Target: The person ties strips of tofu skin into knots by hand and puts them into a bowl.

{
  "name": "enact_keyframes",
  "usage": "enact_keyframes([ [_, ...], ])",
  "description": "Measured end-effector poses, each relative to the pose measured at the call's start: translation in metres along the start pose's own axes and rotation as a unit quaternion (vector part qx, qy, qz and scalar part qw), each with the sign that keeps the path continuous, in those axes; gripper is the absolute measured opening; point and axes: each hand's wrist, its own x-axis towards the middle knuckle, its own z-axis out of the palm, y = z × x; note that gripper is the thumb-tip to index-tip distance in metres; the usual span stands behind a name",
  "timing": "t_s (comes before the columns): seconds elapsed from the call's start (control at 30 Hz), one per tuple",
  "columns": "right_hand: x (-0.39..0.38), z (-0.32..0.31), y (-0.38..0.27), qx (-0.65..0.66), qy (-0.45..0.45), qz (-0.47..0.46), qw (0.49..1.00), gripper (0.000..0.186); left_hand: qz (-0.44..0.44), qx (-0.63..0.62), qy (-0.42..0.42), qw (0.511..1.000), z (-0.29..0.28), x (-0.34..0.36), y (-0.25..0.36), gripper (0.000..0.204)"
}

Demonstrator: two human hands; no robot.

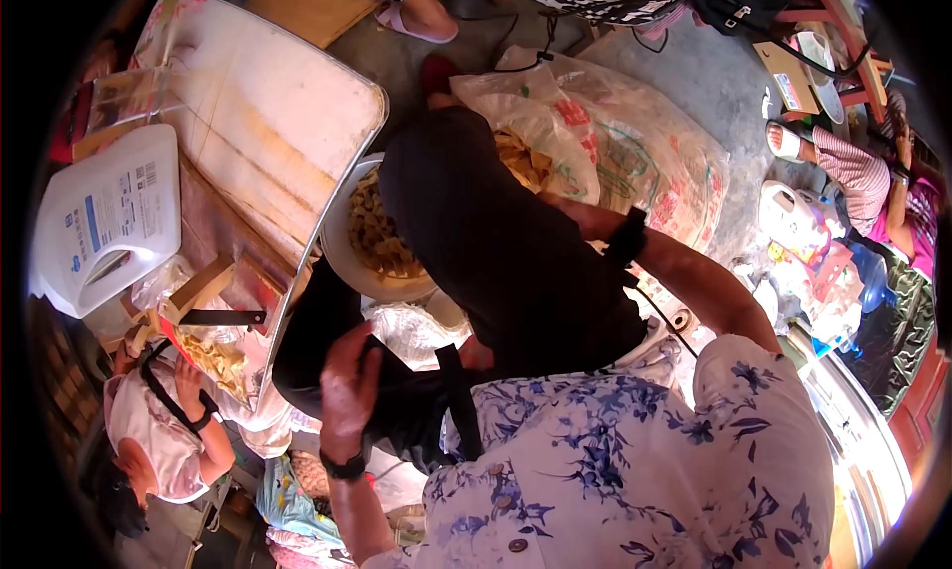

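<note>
Here's the left hand (347, 383), left of centre frame, grip loosely spread beside the black-trousered leg (496, 262). And the right hand (585, 218), upper centre, reaches to the big clear plastic bag (674, 163); fingers hidden, can't tell its grip. Tan pieces (369, 227) fill the round white basin (342, 262), left of the knee.

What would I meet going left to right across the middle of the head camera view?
White plastic handled jug, white bowl holding yellowish pieces, the wearer's partly hidden right hand, black wristband, translucent blue plastic bottle.
</note>
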Motion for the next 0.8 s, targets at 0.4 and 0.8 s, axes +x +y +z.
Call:
enact_keyframes([
  [0.4, 0.007, 0.034, -0.005, 0.026, -0.016, 0.029, 0.999, 0.043, -0.085, -0.353, -0.263, 0.894, 0.146, 0.076, -0.028, 0.047],
  [0.8, 0.000, 0.029, -0.010, 0.042, 0.010, 0.044, 0.998, 0.039, 0.051, -0.137, -0.145, 0.979, 0.008, -0.005, 0.047, 0.011],
])
